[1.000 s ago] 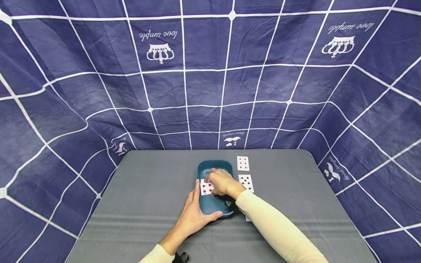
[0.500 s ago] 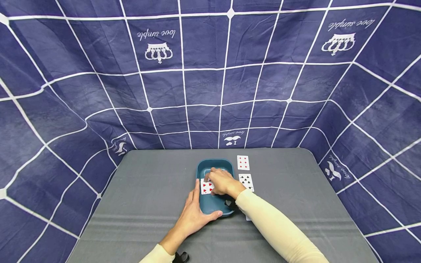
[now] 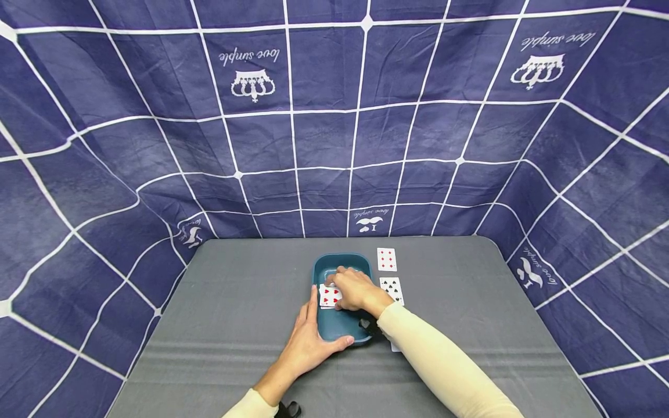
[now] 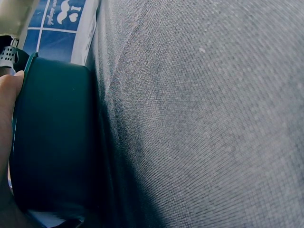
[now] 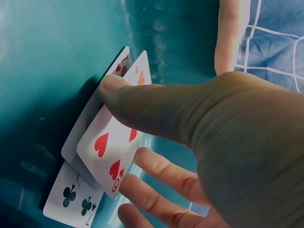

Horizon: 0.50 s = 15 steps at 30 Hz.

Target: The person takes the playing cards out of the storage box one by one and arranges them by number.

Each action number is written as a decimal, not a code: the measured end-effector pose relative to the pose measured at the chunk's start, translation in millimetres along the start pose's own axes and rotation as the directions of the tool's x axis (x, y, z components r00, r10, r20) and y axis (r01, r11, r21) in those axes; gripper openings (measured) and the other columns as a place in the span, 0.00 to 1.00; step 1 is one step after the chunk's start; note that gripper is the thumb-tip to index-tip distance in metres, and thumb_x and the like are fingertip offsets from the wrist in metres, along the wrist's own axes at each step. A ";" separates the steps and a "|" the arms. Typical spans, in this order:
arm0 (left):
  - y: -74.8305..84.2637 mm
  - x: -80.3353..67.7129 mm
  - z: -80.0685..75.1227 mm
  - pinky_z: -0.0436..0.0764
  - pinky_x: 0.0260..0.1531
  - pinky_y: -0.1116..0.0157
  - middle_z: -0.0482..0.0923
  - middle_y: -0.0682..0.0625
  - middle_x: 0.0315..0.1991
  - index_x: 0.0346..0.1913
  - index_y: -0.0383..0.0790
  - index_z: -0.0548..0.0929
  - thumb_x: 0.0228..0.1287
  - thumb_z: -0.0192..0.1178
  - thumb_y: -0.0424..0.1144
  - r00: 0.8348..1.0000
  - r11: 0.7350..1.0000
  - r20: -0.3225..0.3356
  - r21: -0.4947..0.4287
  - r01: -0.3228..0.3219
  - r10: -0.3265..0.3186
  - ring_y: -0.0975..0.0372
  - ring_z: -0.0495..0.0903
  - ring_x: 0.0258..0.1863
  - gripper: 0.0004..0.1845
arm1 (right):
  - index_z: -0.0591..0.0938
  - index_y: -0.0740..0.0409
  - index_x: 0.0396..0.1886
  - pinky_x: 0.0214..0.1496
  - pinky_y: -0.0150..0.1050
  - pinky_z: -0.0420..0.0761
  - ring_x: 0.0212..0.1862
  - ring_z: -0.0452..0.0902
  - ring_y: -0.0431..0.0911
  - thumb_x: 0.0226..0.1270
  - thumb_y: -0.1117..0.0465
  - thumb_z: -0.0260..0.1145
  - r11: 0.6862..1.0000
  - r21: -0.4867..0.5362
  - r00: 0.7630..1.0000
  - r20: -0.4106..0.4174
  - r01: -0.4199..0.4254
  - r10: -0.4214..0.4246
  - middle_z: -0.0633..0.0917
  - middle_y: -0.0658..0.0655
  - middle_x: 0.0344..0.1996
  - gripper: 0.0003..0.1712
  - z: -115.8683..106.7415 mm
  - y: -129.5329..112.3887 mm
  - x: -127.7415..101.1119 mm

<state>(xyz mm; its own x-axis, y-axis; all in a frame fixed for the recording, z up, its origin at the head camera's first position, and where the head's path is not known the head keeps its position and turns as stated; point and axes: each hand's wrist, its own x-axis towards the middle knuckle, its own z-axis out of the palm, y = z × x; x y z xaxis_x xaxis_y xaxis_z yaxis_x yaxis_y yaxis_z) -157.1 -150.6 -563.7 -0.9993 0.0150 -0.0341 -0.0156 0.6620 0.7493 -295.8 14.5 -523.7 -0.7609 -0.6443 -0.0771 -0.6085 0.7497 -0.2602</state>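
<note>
A six of hearts playing card (image 5: pixel 121 130) stands tilted in the teal tray (image 3: pixel 340 330). My right hand (image 3: pixel 354 289) reaches into the tray and pinches this card, thumb on one edge and fingers at the opposite side. Behind it leans another red-suited card (image 5: pixel 80 135), and a clubs card (image 5: pixel 69 197) shows lowest in the right wrist view. My left hand (image 3: pixel 308 342) rests against the tray's near left corner, with straight fingers along the left wall and the thumb at the front rim.
Right of the tray, a six of diamonds (image 3: pixel 386 259) and a spades card (image 3: pixel 391 288) lie face up on the grey table (image 3: pixel 235 302). Another card (image 3: pixel 395 347) is mostly hidden under the right forearm. A blue checked cloth (image 3: pixel 324 139) hangs behind and at both sides.
The six of hearts has risen slightly from the cards beneath, and a second card's edge now shows below it. The right hand has barely shifted; the left hand stays put.
</note>
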 end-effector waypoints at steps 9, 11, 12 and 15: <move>-0.2 0.2 0.7 0.80 0.77 0.33 0.65 0.31 0.88 0.99 0.50 0.42 0.52 0.87 0.73 1.000 1.000 -0.004 0.000 0.008 -0.008 0.36 0.74 0.84 0.84 | 0.87 0.42 0.79 0.68 0.64 0.89 0.67 0.86 0.61 0.72 0.52 0.88 0.999 0.036 1.000 -0.016 -0.022 0.023 0.90 0.60 0.67 0.38 -7.6 -0.9 -6.5; 0.3 -0.5 0.3 0.80 0.78 0.33 0.65 0.32 0.88 0.99 0.50 0.41 0.52 0.87 0.74 1.000 1.000 -0.003 0.002 0.011 -0.011 0.36 0.74 0.84 0.84 | 0.86 0.41 0.80 0.64 0.63 0.91 0.64 0.87 0.61 0.72 0.52 0.88 0.999 0.039 0.999 -0.028 -0.016 0.017 0.90 0.60 0.66 0.38 -9.4 -0.9 -7.7; 0.6 -0.7 0.2 0.80 0.78 0.33 0.65 0.32 0.88 0.99 0.50 0.41 0.52 0.87 0.74 1.000 1.000 -0.002 0.001 0.008 -0.008 0.36 0.74 0.84 0.84 | 0.85 0.41 0.81 0.62 0.63 0.91 0.63 0.88 0.60 0.72 0.52 0.87 0.999 0.040 0.999 -0.033 -0.014 0.015 0.90 0.60 0.65 0.39 -10.3 -0.9 -8.3; 1.2 -1.6 0.0 0.79 0.79 0.33 0.65 0.32 0.89 0.99 0.50 0.41 0.53 0.87 0.74 1.000 1.000 0.000 -0.001 0.004 -0.004 0.36 0.74 0.84 0.84 | 0.84 0.39 0.82 0.58 0.61 0.93 0.60 0.88 0.57 0.73 0.51 0.87 0.999 0.051 0.999 -0.041 -0.015 0.017 0.90 0.59 0.63 0.40 -12.5 -0.3 -10.3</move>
<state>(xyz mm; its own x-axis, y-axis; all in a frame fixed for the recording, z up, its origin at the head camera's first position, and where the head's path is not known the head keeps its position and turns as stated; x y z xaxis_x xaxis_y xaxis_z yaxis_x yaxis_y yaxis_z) -155.5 -149.8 -562.7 -0.9992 0.0128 -0.0370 -0.0193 0.6609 0.7502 -290.6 22.8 -510.8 -0.7799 -0.6245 -0.0425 -0.5844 0.7507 -0.3081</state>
